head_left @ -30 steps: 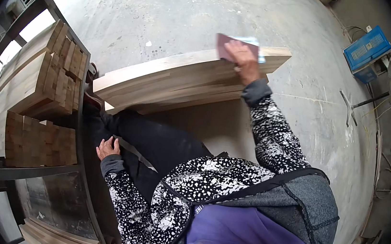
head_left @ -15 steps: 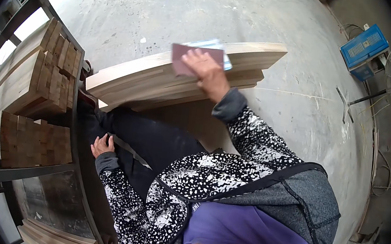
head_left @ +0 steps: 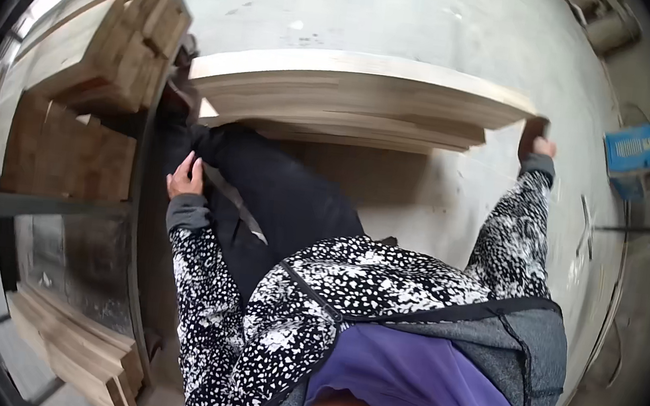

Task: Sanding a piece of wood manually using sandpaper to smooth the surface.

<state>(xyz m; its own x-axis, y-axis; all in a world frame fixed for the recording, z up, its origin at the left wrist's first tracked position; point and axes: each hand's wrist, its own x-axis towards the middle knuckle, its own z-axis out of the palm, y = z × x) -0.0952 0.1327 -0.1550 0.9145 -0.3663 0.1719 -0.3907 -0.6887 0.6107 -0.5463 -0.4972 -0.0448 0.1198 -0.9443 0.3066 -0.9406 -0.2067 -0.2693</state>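
At the right end of a stack of pale wooden boards [head_left: 361, 93], my right hand [head_left: 544, 148] is closed on a reddish-brown sheet of sandpaper [head_left: 532, 137]. The sheet sits against the end of the top board; blur and the hand hide part of it. My left hand [head_left: 186, 179] lies by my dark trouser leg [head_left: 272, 173], fingers stretched and a little apart, with nothing in it.
To the left, a dark metal rack [head_left: 44, 209] holds stacked wooden blocks [head_left: 74, 150], with more boards [head_left: 76, 343] lower down. A blue box [head_left: 642, 148] stands at the right beside the wall. Grey concrete floor [head_left: 474, 23] runs beyond the boards.
My right hand has moved with the sandpaper from the middle of the top board to its right end. The whole view has shifted and turned; my left hand stays by my leg.
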